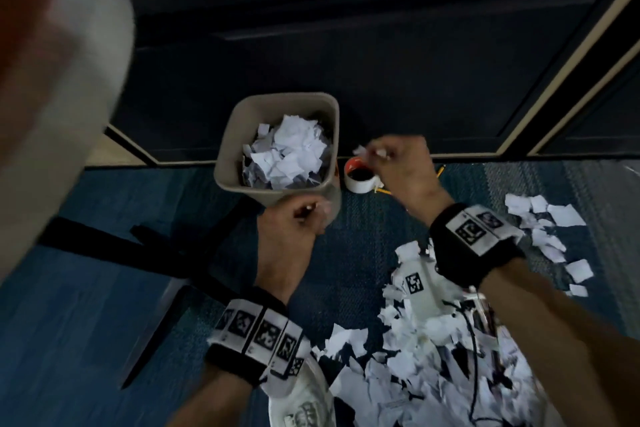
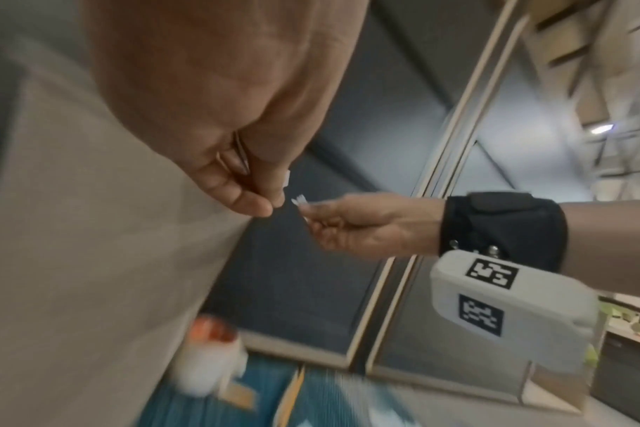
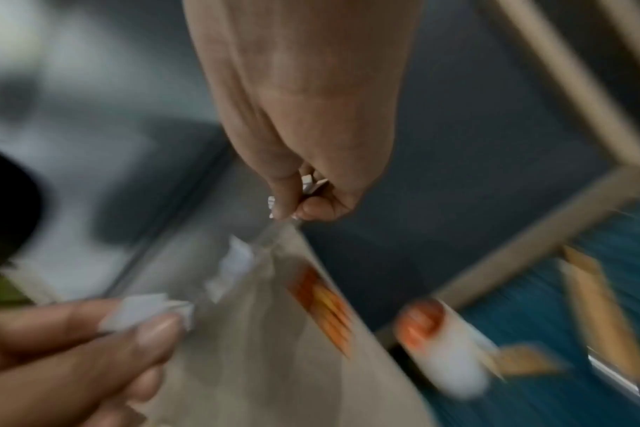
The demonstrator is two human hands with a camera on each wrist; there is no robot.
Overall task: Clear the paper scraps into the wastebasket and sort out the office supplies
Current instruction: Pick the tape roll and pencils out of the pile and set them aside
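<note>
A beige wastebasket (image 1: pixel 225 170) stands on the blue carpet, heaped with white paper scraps (image 1: pixel 291 149). My left hand (image 1: pixel 313 212) hovers at its near rim and pinches a small scrap (image 3: pixel 146 315). My right hand (image 1: pixel 375 153) is just right of the basket, above a white tape roll (image 1: pixel 360 179) with an orange core, and pinches scraps (image 1: pixel 360 150). In the right wrist view, bits of paper (image 3: pixel 311 183) stick out between the curled fingers. More scraps litter the floor in a big pile (image 1: pixel 408 357) and a smaller patch (image 1: pixel 547 229). Yellow pencils (image 1: pixel 440 170) lie by the tape.
Black chair-base legs (image 1: pixel 138 253) spread across the carpet to the left. A white shoe (image 1: pixel 304 392) is at the bottom edge, next to the pile. A black cable (image 1: pixel 471 340) runs over the scraps. A dark glass wall with a pale frame (image 1: pixel 554 73) stands behind the basket.
</note>
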